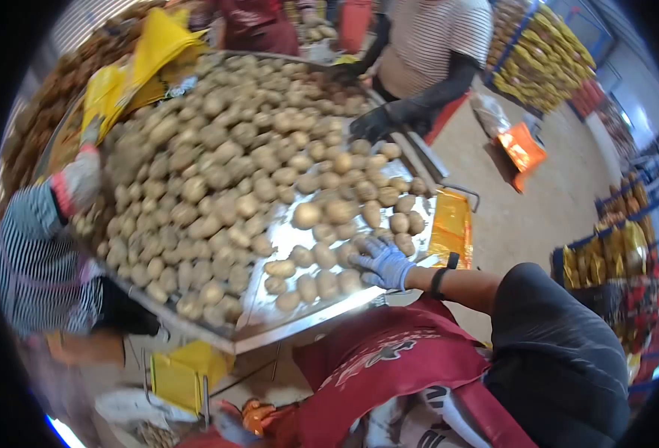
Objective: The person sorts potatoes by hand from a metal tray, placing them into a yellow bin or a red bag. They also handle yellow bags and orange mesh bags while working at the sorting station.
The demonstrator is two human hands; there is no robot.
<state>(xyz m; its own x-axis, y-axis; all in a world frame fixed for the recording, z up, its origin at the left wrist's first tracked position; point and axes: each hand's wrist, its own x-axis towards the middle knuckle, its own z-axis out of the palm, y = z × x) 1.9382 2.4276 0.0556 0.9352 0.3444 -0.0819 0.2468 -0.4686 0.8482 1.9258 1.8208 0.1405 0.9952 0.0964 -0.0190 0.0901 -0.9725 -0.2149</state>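
Observation:
My right hand (384, 263), in a blue glove with a dark band at the wrist, reaches in from the right. Its fingers are spread over the near potatoes (327, 284) on a shiny metal table (258, 302), touching one or two and gripping none. Many more potatoes (217, 175) are heaped across the far and left parts of the table. Low in the view, beside my maroon apron (397, 358), is a blurred grey-blue shape (234, 427) next to an orange bundle (257, 415). It may be my left hand; its fingers cannot be made out.
A person in stripes (45, 261) reaches over the left edge, gloved hand near yellow bags (146, 63). Another person (438, 45) in black gloves works at the far right corner; a third stands behind. An orange bag (453, 224) hangs at the right edge. Filled sacks (546, 63) stand beyond.

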